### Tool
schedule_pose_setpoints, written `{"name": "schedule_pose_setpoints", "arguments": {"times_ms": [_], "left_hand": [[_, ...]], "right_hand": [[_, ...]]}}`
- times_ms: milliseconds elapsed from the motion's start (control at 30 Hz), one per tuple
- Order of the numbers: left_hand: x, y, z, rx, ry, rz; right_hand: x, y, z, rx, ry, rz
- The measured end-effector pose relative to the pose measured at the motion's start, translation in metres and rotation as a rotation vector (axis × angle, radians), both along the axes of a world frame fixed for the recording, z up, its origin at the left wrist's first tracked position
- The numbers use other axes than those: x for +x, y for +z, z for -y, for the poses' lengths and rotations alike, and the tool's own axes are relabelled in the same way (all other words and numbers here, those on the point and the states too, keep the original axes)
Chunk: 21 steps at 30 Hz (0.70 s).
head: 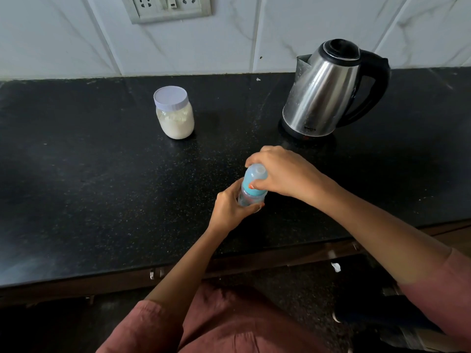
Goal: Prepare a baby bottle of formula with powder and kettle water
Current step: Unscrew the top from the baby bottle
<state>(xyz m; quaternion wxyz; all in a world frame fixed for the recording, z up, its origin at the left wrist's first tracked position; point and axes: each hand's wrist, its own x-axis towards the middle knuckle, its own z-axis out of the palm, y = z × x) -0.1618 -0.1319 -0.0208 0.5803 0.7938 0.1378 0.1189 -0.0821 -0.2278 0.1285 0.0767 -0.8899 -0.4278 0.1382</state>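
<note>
A clear baby bottle (pixel 251 196) with a blue collar and a translucent cap stands near the middle of the black counter. My left hand (pixel 230 208) wraps around its lower body. My right hand (pixel 283 173) grips the cap and collar from above and from the right. A plastic jar of white powder (pixel 175 118) with a pale lid sits further back to the left, lid on. A steel electric kettle (pixel 321 95) with a black handle stands on its base at the back right, its lid down.
The black speckled counter (pixel 102 187) runs the full width, with its front edge close to my body. A white marbled tile wall with a socket plate (pixel 167 7) rises behind it. Cabinet handles (pixel 155 273) show below the counter edge.
</note>
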Motion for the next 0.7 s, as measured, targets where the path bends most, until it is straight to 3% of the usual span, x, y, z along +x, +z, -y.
{"name": "schedule_pose_setpoints", "arguments": {"times_ms": [233,433,600,700], "left_hand": [[0.000,0.000,0.000,-0.009,0.014,-0.009],[0.000,0.000,0.001,-0.025,0.007,0.004],[0.001,-0.001,0.000,-0.017,0.006,-0.007],[0.000,-0.001,0.000,-0.030,0.001,-0.007]], "right_hand": [[0.005,0.001,0.002,-0.030,0.159,-0.241],[0.005,-0.004,0.001,0.031,-0.025,-0.057],[0.006,0.004,0.002,-0.008,0.120,-0.233],[0.007,0.000,0.002,-0.020,0.118,-0.231]]}}
